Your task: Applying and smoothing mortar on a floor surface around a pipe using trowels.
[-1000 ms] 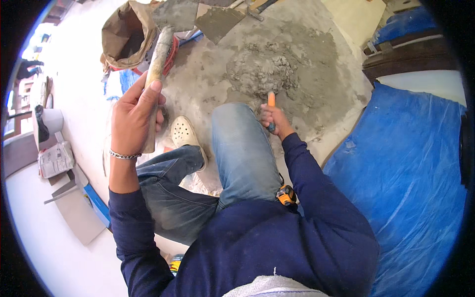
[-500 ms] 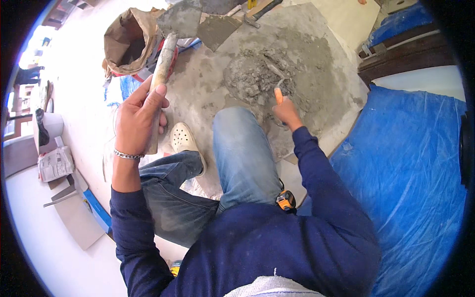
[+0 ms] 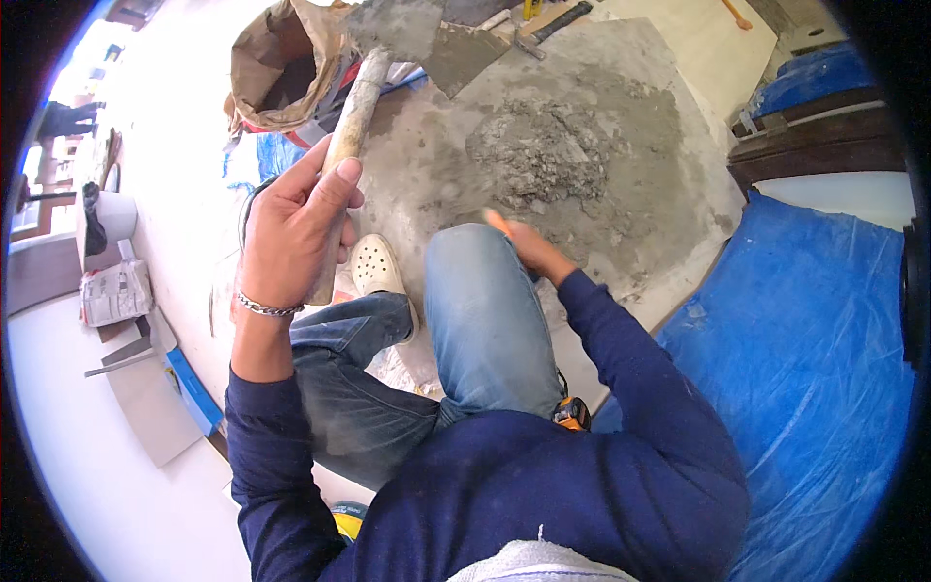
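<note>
While your left hand [image 3: 299, 225] grips one long, mortar-smeared wooden handle [image 3: 359, 109], your right hand [image 3: 536, 252] grasps one orange-handled tool [image 3: 498, 222], its head too blurred to tell. Beyond them, on one flat grey sheet [image 3: 635, 44], sits one heap of damp grey mortar [image 3: 543, 150], lumpy, thinly smeared around; farther off lies one black-handled hammer [image 3: 558, 27].

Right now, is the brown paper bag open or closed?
Open: the brown paper bag has a gaping mouth showing its interior.
</note>
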Tool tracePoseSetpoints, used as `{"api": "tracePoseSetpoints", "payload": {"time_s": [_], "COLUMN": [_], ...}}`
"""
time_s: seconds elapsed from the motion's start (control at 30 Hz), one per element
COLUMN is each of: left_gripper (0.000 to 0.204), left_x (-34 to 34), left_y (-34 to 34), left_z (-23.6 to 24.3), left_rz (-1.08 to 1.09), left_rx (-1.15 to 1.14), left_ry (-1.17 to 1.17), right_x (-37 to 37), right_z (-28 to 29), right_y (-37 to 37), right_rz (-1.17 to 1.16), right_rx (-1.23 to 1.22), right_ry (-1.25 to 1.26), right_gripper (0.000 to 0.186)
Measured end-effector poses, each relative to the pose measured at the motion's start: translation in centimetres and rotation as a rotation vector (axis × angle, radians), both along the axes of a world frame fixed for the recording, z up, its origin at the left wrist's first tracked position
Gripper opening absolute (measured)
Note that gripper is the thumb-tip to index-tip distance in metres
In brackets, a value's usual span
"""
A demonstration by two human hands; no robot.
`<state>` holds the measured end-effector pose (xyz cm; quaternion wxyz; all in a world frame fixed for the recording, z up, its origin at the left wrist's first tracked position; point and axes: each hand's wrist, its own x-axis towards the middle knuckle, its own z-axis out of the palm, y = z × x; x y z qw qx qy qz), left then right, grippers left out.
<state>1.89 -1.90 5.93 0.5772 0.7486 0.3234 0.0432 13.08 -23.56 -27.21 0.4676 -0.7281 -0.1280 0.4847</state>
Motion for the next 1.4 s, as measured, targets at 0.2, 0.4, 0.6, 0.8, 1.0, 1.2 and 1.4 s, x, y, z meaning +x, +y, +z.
{"api": "tracePoseSetpoints", "payload": {"time_s": [0.2, 0.4, 0.6, 0.8, 1.0, 1.2, 1.4], "left_gripper": [0.049, 0.048, 0.046, 0.045, 0.046, 0.050, 0.050], "left_x": [1.5, 1.3, -0.7, -1.0, 0.7, 0.6, 1.5], "left_y": [-1.4, -0.7, 0.4, 0.6, -0.9, -0.8, -1.2], "left_z": [-0.2, -0.4, -0.6, -0.4, -0.2, 0.1, 0.0], "left_rz": [-0.023, -0.055, 0.021, 0.054, 0.002, -0.048, -0.073], "left_rx": [0.003, 0.032, 0.006, 0.050, -0.006, 0.045, 0.002], "left_ry": [-0.003, -0.009, -0.023, 0.029, 0.006, 0.000, -0.037], "right_x": [2.2, 9.1, 10.1, 3.4, -1.1, 3.2, 9.3], "right_z": [-4.4, -3.0, -0.1, 3.8, -6.0, -3.8, -0.2], "right_y": [6.6, 1.9, -8.0, -8.7, -4.2, -2.3, -7.5], "right_rz": [-0.115, -0.660, -0.901, -0.611, 0.153, 0.330, -0.300], "right_rx": [0.221, 0.535, 0.790, 0.108, 0.031, -0.112, -0.144], "right_ry": [0.236, 0.641, 0.885, 0.330, -0.238, -0.436, -0.008], "right_gripper": [0.038, 0.026, 0.028, 0.038, 0.035, 0.034, 0.042]}}
